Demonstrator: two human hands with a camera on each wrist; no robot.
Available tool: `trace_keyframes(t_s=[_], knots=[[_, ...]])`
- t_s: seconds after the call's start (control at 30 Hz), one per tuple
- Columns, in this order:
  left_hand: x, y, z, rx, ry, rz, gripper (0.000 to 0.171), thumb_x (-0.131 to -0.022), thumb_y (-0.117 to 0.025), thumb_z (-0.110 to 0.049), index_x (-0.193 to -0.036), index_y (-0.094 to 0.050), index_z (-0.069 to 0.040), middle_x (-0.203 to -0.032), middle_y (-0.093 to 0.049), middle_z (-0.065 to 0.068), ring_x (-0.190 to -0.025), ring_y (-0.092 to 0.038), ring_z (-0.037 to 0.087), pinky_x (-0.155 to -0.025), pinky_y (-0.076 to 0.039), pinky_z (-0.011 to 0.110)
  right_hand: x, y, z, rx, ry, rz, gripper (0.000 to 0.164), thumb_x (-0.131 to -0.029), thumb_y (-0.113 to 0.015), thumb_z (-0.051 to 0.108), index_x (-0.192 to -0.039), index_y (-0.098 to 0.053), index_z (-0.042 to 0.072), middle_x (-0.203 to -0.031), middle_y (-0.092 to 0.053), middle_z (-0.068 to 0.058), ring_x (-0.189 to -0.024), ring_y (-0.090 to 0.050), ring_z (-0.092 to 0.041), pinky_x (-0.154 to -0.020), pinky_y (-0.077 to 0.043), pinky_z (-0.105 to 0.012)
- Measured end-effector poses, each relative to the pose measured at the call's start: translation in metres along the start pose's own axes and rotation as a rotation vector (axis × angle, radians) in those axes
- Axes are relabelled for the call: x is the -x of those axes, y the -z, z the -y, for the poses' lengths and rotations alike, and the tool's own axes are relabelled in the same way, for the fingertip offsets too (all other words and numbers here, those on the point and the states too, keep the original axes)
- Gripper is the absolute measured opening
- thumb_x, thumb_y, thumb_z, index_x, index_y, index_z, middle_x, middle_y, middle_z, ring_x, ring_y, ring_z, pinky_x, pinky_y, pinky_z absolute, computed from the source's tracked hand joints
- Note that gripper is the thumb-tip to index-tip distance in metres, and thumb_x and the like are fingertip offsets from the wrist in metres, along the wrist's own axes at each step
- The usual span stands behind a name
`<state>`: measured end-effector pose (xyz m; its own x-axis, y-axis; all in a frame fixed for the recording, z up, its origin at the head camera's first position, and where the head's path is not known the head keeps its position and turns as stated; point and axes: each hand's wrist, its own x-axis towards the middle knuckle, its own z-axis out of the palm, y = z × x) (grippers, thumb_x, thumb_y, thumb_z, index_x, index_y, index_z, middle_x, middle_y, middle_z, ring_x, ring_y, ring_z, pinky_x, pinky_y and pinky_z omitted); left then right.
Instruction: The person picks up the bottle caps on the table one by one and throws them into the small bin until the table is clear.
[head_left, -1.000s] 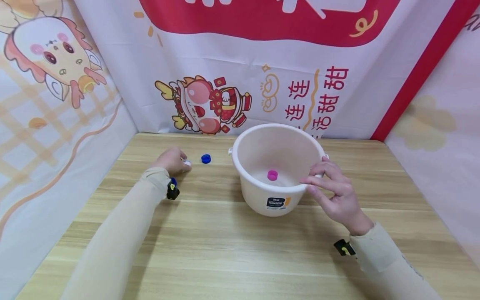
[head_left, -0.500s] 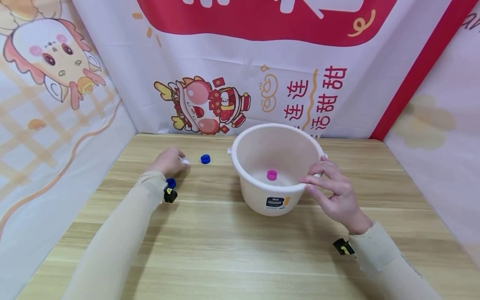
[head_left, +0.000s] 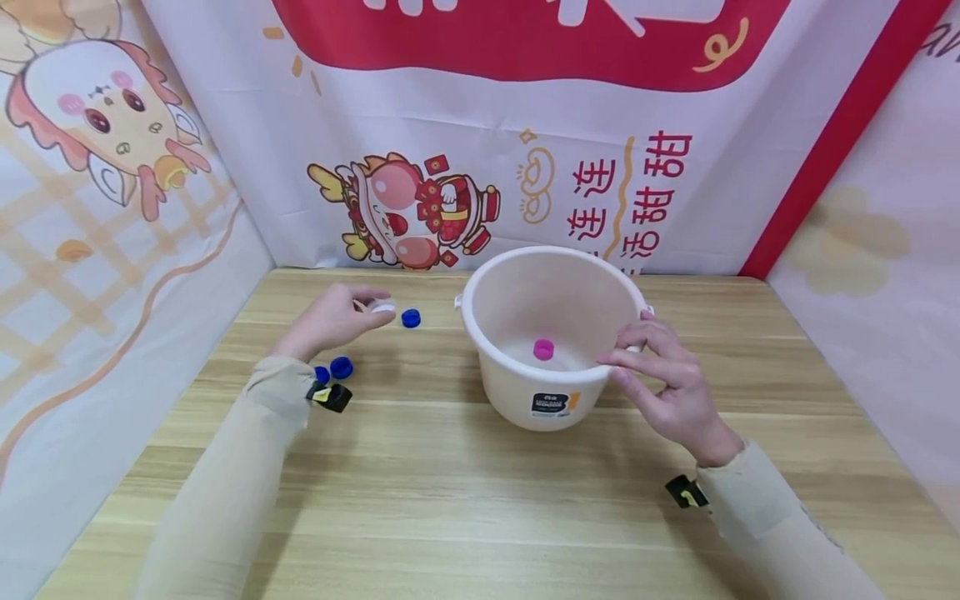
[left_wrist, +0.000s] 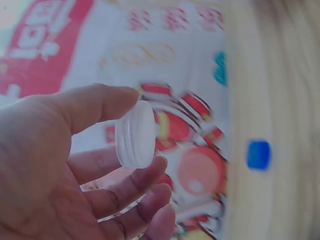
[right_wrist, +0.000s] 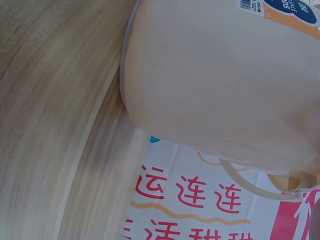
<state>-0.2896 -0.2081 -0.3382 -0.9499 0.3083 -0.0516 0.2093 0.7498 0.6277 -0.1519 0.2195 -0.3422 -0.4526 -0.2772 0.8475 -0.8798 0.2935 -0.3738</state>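
My left hand (head_left: pixel 324 321) pinches a white plastic bottle cap (left_wrist: pixel 136 135) between thumb and fingers, its ribbed side showing in the left wrist view. The cap is above the table, just left of a blue bottle cap (head_left: pixel 410 317). Two more blue caps (head_left: pixel 341 367) lie beneath my left wrist, one partly hidden by it. On the right, my right hand (head_left: pixel 670 392) grips the rim of a cream bucket (head_left: pixel 510 396), thumb outside. A pink bottle cap (head_left: pixel 543 349) lies on the bucket's floor. The right wrist view is filled mostly by the bucket's outer wall (right_wrist: pixel 215 85).
The bucket stands upright on a wood-grain table (head_left: pixel 450 500). Its carrying handle (right_wrist: pixel 255 187) hangs on the far side. Printed cloth walls (head_left: pixel 420 117) enclose the back and both sides of the table.
My left hand has lifted the white cap off the table and shifted a little to the right. Another blue cap shows under the wrist. The right hand stays on the rim.
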Motion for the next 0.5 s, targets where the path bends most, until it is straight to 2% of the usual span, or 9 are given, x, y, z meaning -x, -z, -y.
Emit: trace_keyframes(t_s=[0.23, 0.5], knots=[[0.022, -0.001, -0.048, 0.003, -0.092, -0.105, 0.060, -0.088, -0.065, -0.059, -0.134, -0.063, -0.020, -0.103, -0.065, 0.005, -0.089, -0.057, 0.022, -0.067, -0.051, 0.037, 0.000, 0.000, 0.000, -0.001, 0.004, 0.001, 0.033, -0.098, -0.063, 0.028, -0.093, -0.076, -0.002, -0.093, -0.061, -0.019, -0.102, -0.052, -0.030, -0.112, -0.022, -0.062], [0.044, -0.001, -0.097, 0.011, -0.238, -0.160, 0.053, -0.090, -0.069, -0.050, -0.133, -0.064, -0.019, -0.096, -0.063, 0.001, -0.086, -0.059, 0.018, -0.066, -0.053, 0.036, 0.001, -0.002, -0.002, -0.004, 0.017, -0.015, 0.033, -0.098, -0.064, 0.028, -0.091, -0.076, -0.002, -0.092, -0.062, -0.020, -0.101, -0.053, -0.030, -0.112, -0.022, -0.063]])
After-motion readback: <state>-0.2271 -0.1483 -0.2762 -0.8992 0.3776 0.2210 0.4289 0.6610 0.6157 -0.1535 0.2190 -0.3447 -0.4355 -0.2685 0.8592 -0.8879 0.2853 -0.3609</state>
